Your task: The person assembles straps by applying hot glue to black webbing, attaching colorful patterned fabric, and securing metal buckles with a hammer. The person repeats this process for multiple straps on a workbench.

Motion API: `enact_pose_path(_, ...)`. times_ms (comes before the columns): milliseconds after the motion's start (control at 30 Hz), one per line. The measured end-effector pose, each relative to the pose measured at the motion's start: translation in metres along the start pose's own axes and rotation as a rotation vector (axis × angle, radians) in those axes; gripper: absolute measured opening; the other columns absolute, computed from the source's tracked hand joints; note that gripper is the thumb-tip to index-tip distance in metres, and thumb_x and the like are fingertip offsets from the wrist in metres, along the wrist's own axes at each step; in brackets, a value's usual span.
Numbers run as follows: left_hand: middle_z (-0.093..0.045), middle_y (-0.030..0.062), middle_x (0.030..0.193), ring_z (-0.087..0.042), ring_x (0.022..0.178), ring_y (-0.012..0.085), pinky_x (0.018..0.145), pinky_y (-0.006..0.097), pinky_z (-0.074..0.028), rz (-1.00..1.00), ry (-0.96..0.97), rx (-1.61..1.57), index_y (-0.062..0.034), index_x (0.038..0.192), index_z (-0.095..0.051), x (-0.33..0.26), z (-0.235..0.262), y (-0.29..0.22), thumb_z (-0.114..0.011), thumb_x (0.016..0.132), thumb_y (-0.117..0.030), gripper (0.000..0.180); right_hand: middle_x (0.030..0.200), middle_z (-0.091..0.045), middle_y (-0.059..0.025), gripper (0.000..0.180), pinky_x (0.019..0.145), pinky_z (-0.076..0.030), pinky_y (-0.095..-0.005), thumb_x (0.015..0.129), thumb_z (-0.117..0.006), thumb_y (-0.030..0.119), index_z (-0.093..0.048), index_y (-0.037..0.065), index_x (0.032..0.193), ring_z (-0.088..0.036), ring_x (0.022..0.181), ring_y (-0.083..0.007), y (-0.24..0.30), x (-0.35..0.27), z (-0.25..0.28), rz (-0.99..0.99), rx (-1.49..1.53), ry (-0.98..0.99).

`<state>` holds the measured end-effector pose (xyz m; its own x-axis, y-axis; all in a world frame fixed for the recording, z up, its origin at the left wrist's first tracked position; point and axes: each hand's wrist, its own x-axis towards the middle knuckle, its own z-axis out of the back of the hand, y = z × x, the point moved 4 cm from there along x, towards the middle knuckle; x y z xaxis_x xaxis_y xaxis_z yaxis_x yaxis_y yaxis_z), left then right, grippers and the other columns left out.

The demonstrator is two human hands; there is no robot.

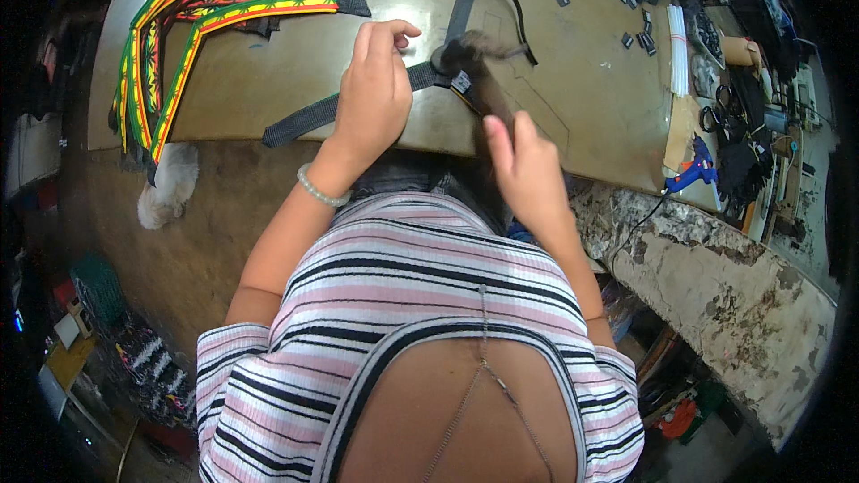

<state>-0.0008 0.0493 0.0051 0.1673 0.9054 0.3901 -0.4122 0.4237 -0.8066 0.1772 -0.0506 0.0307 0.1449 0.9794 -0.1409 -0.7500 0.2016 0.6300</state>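
Your right hand (pixel 523 161) has its fingers wrapped around a blurred hammer (pixel 489 97), angled over a dark strap (pixel 304 120) lying on the counter (pixel 617 116). Your left hand (pixel 376 89) overlaps the strap, fingers loosely curled; whether they grip anything cannot be told. Patterned bands (pixel 268 8) lie further left.

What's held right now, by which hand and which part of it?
Right hand: a motion-blurred, hammer-like tool, by its brown handle. Left hand: over the dark strap; whether it grips can't be told.
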Motion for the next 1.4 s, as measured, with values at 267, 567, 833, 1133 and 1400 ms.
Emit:
enact_pose_path(267, -0.058, 0.0101, 0.095, -0.065, 0.082, 0.0283, 0.066, 0.038, -0.053, -0.097, 0.162, 0.339, -0.0052, 0.1, -0.061, -0.008, -0.015, -0.028, -0.075, 0.082, -0.031, 0.035, 0.089, -0.071, -0.0195, 0.041, 0.074, -0.053, -0.0394, 0.091, -0.073, 0.038, -0.071, -0.003, 0.099, -0.069, 0.078, -0.0324, -0.07, -0.004, 0.059, -0.162, -0.111, -0.666)
enact_pose_path(567, -0.064, 0.0116, 0.101, -0.067, 0.089, 0.0309, 0.075, 0.04, -0.053, 0.006, 0.164, 0.27, -0.0062, 0.107, -0.061, -0.009, -0.016, -0.021, -0.063, 0.088, -0.014, 0.02, 0.11, -0.066, -0.0158, 0.026, 0.092, -0.046, -0.0448, 0.089, -0.07, 0.024, -0.07, 0.004, 0.106, -0.058, 0.104, -0.0359, -0.047, 0.005, 0.059, 0.208, -0.454, -0.634)
enact_pose_path(833, -0.06, 0.013, 0.102, -0.063, 0.091, 0.0328, 0.076, 0.041, -0.053, -0.128, 0.129, 0.195, -0.0106, 0.117, -0.067, -0.021, -0.002, -0.032, -0.068, 0.084, -0.004, 0.034, 0.113, -0.06, -0.0158, 0.038, 0.09, -0.047, -0.0436, 0.081, -0.077, 0.015, -0.061, 0.002, 0.112, -0.056, 0.103, -0.0354, 0.012, 0.037, -0.01, 0.243, -0.035, -0.136)
enact_pose_path(1133, -0.062, 0.0, 0.102, -0.064, 0.091, 0.021, 0.074, 0.033, -0.051, -0.491, 0.235, 0.266, -0.0179, 0.107, -0.073, -0.061, -0.02, -0.031, -0.076, 0.07, -0.013, 0.038, 0.094, -0.069, -0.0014, 0.022, 0.078, -0.052, -0.0254, 0.089, -0.075, 0.015, -0.069, 0.003, 0.107, -0.063, 0.086, -0.0098, -0.007, 0.128, 0.167, 0.456, 0.366, -0.595)
enact_pose_path(1400, -0.064, -0.0011, 0.099, -0.064, 0.09, 0.0173, 0.073, 0.029, -0.049, -0.586, 0.242, 0.359, -0.0171, 0.105, -0.073, -0.062, -0.02, -0.031, -0.075, 0.073, -0.02, 0.032, 0.091, -0.074, -0.0113, 0.032, 0.071, -0.053, -0.0299, 0.084, -0.077, 0.021, -0.072, -0.001, 0.106, -0.069, 0.077, -0.0192, -0.126, 0.279, 0.376, 0.249, 0.006, -1.316)
